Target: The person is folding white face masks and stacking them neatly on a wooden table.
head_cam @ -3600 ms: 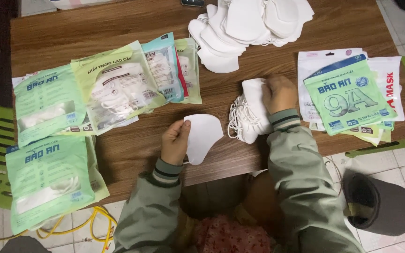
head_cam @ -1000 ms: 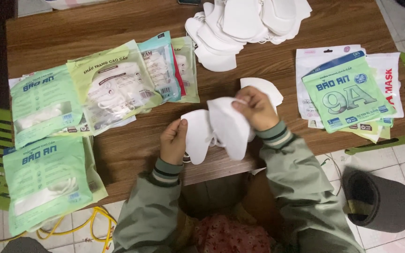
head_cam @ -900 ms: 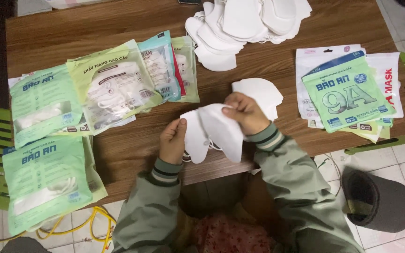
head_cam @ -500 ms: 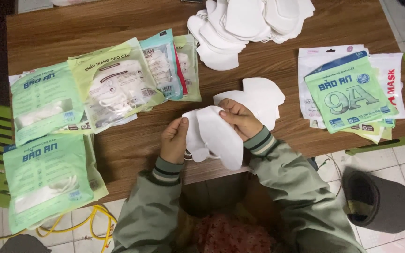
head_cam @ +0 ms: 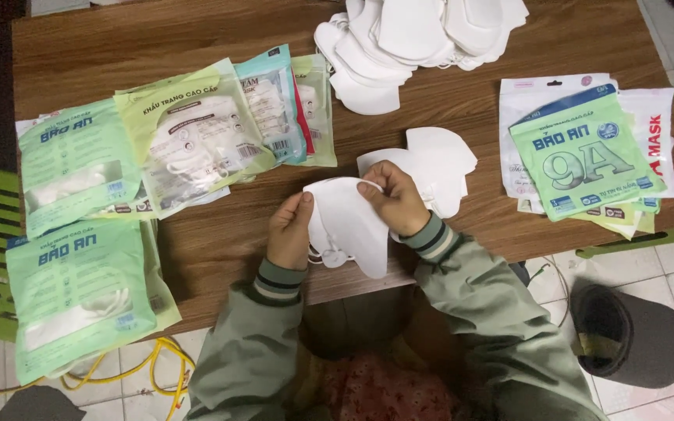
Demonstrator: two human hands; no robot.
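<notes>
White face masks (head_cam: 350, 226) are pinched by left hand (head_cam: 290, 231) and right hand (head_cam: 394, 201); the loose stack (head_cam: 434, 160) at two o'clock risks being knocked.

Olive-green jacket sleeves, striped ribbed cuffs, bare hands

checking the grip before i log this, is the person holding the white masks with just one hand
No, both the left hand and the right hand pinch the small stack of white masks over the wooden table.

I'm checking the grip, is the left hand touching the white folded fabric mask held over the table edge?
Touching. The head view shows the left hand with its thumb pressed on the white folded fabric mask.
</notes>
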